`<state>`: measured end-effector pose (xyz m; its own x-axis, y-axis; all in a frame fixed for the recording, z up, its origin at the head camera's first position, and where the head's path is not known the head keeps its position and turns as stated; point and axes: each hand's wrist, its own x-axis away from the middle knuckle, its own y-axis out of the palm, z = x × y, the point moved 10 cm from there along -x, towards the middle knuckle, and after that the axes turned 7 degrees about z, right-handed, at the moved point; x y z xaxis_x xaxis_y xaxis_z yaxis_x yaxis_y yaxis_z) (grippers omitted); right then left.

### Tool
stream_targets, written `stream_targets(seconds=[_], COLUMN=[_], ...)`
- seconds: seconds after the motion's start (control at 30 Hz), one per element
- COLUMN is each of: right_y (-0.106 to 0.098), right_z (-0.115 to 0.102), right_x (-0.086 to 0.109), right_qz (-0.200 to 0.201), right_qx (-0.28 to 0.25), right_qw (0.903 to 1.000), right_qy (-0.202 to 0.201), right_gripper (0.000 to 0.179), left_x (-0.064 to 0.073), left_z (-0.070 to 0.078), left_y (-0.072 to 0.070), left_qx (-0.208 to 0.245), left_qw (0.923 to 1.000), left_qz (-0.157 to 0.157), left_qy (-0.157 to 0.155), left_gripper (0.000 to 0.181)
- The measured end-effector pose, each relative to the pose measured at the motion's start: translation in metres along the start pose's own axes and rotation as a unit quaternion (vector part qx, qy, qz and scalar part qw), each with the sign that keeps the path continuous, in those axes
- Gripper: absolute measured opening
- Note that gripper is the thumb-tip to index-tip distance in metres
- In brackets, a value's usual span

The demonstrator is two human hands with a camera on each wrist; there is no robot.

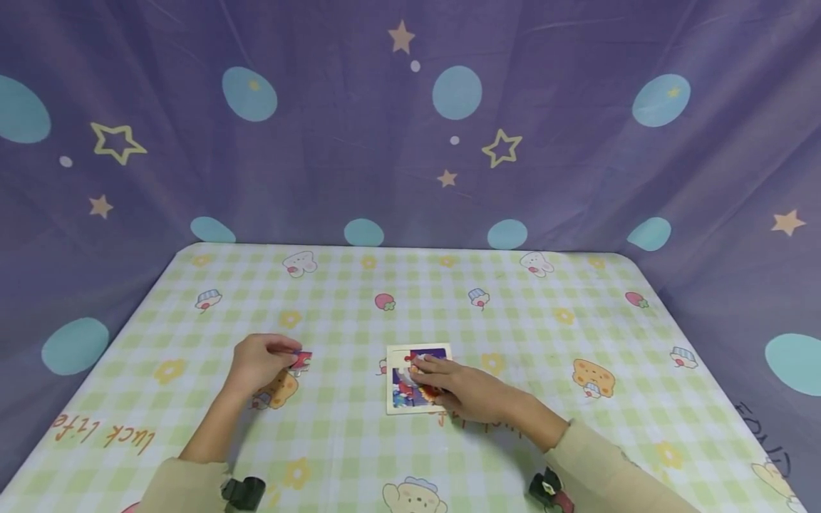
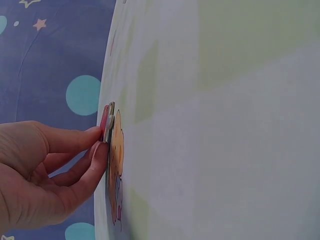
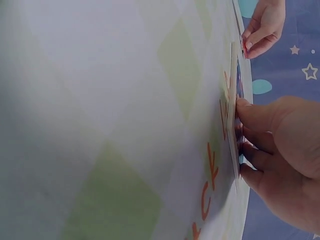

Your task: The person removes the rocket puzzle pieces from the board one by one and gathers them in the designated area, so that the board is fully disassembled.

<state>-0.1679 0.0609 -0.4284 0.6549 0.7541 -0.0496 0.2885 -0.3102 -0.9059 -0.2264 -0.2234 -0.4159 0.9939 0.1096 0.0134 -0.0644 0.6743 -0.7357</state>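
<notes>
My left hand (image 1: pixel 261 362) pinches a small red puzzle piece (image 1: pixel 301 361) between thumb and fingers, over the left part of the table. In the left wrist view the piece (image 2: pixel 106 120) is seen edge-on, close to the tabletop. To the right lies a square jigsaw puzzle (image 1: pixel 404 395) in a cream frame, with a colourful picture and bare backing at its upper left. My right hand (image 1: pixel 471 390) rests on its right side, fingertips and thumb touching the picture. The hand covers part of the puzzle. From the side, in the right wrist view, the frame (image 3: pixel 232 120) lies flat.
A green-and-white checked tablecloth (image 1: pixel 346 456) with cartoon prints covers the table. Behind the table hangs a purple curtain (image 1: pixel 359 157) with stars and blue dots. Dark straps (image 1: pixel 244 491) are worn at both sleeves.
</notes>
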Motion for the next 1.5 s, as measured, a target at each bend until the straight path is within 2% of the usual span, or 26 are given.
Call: stream_targets(seconds=[0.2,0.33,0.47,0.63,0.77,1.0,1.13,1.37,1.5], right_y=[-0.002,-0.004,-0.004,-0.003,-0.001,0.001,0.004,0.006,0.005], right_z=[-0.002,-0.002,-0.003,-0.002,-0.004,-0.005,-0.003,-0.003,-0.003], right_x=[-0.001,-0.001,0.000,0.004,0.008,0.014,0.017,0.018,0.018], right_qz=[0.011,0.022,0.021,0.005,-0.007,-0.006,-0.005,-0.003,-0.002], right_qx=[0.030,0.039,0.038,0.033,0.029,0.023,0.022,0.027,0.029], right_qw=[0.9995,0.9990,0.9991,0.9994,0.9994,0.9996,0.9997,0.9996,0.9996], right_qy=[-0.005,-0.003,0.001,0.014,0.020,0.013,0.005,-0.003,-0.006], right_gripper=[0.050,0.049,0.049,0.052,0.053,0.052,0.052,0.051,0.051], left_x=[0.001,0.001,0.002,0.002,0.003,0.002,0.003,0.009,0.013], left_z=[-0.002,0.003,0.017,0.041,0.057,0.078,0.092,0.113,0.123], left_y=[0.000,0.000,0.001,0.010,0.023,0.054,0.076,0.109,0.120], left_qx=[-0.001,-0.007,-0.002,0.020,0.038,0.042,0.046,0.046,0.042], left_qw=[1.0000,1.0000,0.9999,0.9992,0.9979,0.9976,0.9963,0.9923,0.9900], left_qz=[0.002,0.002,0.005,-0.003,-0.021,-0.042,-0.061,-0.095,-0.109], left_qy=[-0.005,-0.002,0.013,0.036,0.049,0.035,0.039,0.064,0.080], left_gripper=[0.016,0.016,0.016,0.018,0.019,0.018,0.017,0.013,0.013])
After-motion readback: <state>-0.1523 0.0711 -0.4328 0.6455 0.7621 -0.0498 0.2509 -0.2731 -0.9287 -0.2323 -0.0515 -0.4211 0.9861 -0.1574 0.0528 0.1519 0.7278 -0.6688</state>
